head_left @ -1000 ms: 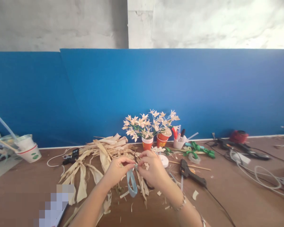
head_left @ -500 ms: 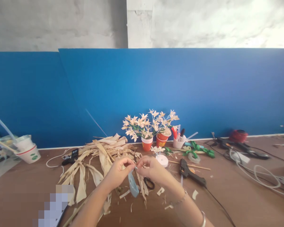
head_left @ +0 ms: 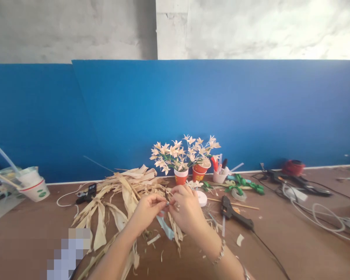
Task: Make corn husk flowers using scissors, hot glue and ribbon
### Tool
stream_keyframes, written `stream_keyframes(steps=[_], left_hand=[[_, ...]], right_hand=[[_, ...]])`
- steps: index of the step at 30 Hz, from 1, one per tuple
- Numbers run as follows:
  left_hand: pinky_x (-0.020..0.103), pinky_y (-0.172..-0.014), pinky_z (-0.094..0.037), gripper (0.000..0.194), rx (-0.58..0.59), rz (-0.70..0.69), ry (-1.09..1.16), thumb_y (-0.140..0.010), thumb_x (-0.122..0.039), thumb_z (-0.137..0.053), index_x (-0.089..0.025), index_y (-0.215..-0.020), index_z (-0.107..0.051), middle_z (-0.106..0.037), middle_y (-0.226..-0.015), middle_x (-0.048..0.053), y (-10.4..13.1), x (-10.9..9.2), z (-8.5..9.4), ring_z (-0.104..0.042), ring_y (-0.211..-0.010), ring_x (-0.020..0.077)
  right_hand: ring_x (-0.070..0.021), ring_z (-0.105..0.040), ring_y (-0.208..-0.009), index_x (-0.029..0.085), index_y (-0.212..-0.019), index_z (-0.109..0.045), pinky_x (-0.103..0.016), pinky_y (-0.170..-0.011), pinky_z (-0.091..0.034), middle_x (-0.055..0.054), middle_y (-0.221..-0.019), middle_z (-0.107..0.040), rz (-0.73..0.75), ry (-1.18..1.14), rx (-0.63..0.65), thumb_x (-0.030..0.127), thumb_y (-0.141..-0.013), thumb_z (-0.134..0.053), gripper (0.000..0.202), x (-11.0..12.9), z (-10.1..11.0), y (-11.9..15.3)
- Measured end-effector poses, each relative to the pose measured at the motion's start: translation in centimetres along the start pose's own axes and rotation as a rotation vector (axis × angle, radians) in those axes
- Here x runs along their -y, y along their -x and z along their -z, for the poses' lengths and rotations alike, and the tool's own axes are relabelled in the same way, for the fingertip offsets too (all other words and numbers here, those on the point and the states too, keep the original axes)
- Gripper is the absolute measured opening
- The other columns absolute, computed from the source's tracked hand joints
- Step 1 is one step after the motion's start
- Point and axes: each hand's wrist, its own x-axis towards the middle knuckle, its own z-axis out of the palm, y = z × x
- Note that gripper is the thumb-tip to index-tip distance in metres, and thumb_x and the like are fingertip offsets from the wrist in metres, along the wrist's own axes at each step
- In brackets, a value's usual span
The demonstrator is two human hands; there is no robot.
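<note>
Near the middle of the table, my left hand pinches one end of a light blue strip, whose free part hangs below the fingers. Close against it, my right hand has its fingers pinched at the same spot, on the strip's upper end. A thin pale stalk slants up to the left behind my left hand. Dried husks lie behind and left of my hands. White flowers in red paper cups stand behind them.
A black glue gun with a cord lies to the right, near a white tape roll. Green ribbon pieces, a cup of tools and cables are further right. At the left stand a white cup and a black device.
My right hand has turned and its forearm has shifted left and down. The blue strip hangs at a different angle, and the thin stalk behind has tipped lower to the left.
</note>
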Motion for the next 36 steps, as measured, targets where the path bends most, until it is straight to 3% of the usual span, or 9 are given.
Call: stream_keyframes(steps=[2, 4, 9, 17, 23, 32, 34, 36], left_hand=[[0.027, -0.066, -0.050, 0.018, -0.005, -0.029, 0.054, -0.063, -0.028, -0.068, -0.015, -0.074, -0.065, -0.069, -0.075, 0.004, -0.1, -0.1, 0.0, -0.064, -0.069, 0.0174], [0.029, -0.071, -0.050, 0.020, -0.020, -0.035, 0.059, -0.058, -0.026, -0.072, -0.015, -0.073, -0.067, -0.070, -0.076, 0.005, -0.1, -0.1, 0.0, -0.064, -0.075, 0.0191], [0.030, -0.064, -0.052, 0.017, -0.047, -0.055, 0.058, -0.057, -0.029, -0.072, -0.015, -0.065, -0.066, -0.068, -0.068, 0.003, 0.0, -0.4, 0.2, -0.063, -0.067, 0.0185], [0.028, -0.061, -0.051, 0.011, 0.044, -0.157, 0.001, -0.064, -0.026, -0.069, -0.015, -0.066, -0.065, -0.065, -0.065, 0.001, 0.3, -0.3, 0.8, -0.061, -0.062, 0.0155], [0.027, -0.058, -0.050, 0.010, 0.123, -0.135, 0.012, -0.065, -0.024, -0.068, -0.015, -0.065, -0.065, -0.065, -0.060, 0.001, 0.5, -0.1, 0.9, -0.062, -0.057, 0.0150], [0.024, -0.052, -0.046, 0.014, 0.128, -0.103, -0.020, -0.064, -0.027, -0.069, -0.014, -0.061, -0.062, -0.064, -0.054, 0.001, 0.8, -0.6, 0.8, -0.060, -0.051, 0.0140], [0.024, -0.052, -0.046, 0.016, 0.122, -0.121, -0.045, -0.065, -0.028, -0.067, -0.015, -0.061, -0.061, -0.063, -0.052, 0.000, 0.8, -0.6, 0.7, -0.059, -0.050, 0.0135], [0.024, -0.052, -0.045, 0.016, 0.099, -0.127, -0.071, -0.067, -0.030, -0.066, -0.015, -0.062, -0.060, -0.061, -0.049, -0.001, 0.8, -0.5, 0.6, -0.058, -0.049, 0.0129]], right_hand=[[-0.0192, -0.050, -0.088, 0.018, -0.061, -0.058, -0.034, -0.075, -0.030, -0.002, -0.090, -0.060, 0.005, 0.013, -0.004, 0.007, -0.064, -0.061, 0.012, 0.1, 0.0, 0.0], [-0.0192, -0.050, -0.088, 0.018, -0.060, -0.058, -0.034, -0.075, -0.030, -0.002, -0.091, -0.060, 0.008, 0.012, -0.009, 0.007, -0.064, -0.061, 0.012, 0.1, -0.1, 0.0], [-0.0179, -0.051, -0.088, 0.020, -0.061, -0.063, -0.033, -0.078, -0.032, -0.002, -0.090, -0.061, -0.013, -0.104, 0.017, 0.009, -0.066, -0.062, 0.011, 0.0, -0.1, -0.1], [-0.0172, -0.053, -0.086, 0.021, -0.061, -0.067, -0.031, -0.079, -0.038, -0.002, -0.088, -0.061, -0.056, -0.355, 0.196, 0.016, -0.070, -0.061, 0.012, -0.4, 1.0, -0.2], [-0.0154, -0.057, -0.081, 0.018, -0.060, -0.066, -0.028, -0.077, -0.042, -0.002, -0.083, -0.062, -0.154, -0.607, 0.341, 0.014, -0.067, -0.062, 0.010, -0.4, 1.6, -0.4], [-0.0150, -0.058, -0.075, 0.016, -0.062, -0.067, -0.025, -0.070, -0.043, -0.002, -0.083, -0.064, -0.267, -0.803, 0.534, 0.018, -0.067, -0.062, 0.007, -1.0, 2.0, -0.5], [-0.0151, -0.058, -0.076, 0.016, -0.063, -0.066, -0.025, -0.071, -0.042, -0.002, -0.083, -0.064, -0.241, -0.739, 0.500, 0.019, -0.068, -0.061, 0.008, -0.9, 1.7, -0.4], [-0.0161, -0.057, -0.079, 0.018, -0.066, -0.065, -0.027, -0.074, -0.041, -0.002, -0.083, -0.063, -0.199, -0.580, 0.385, 0.017, -0.067, -0.062, 0.004, -0.7, 1.3, -0.2]])
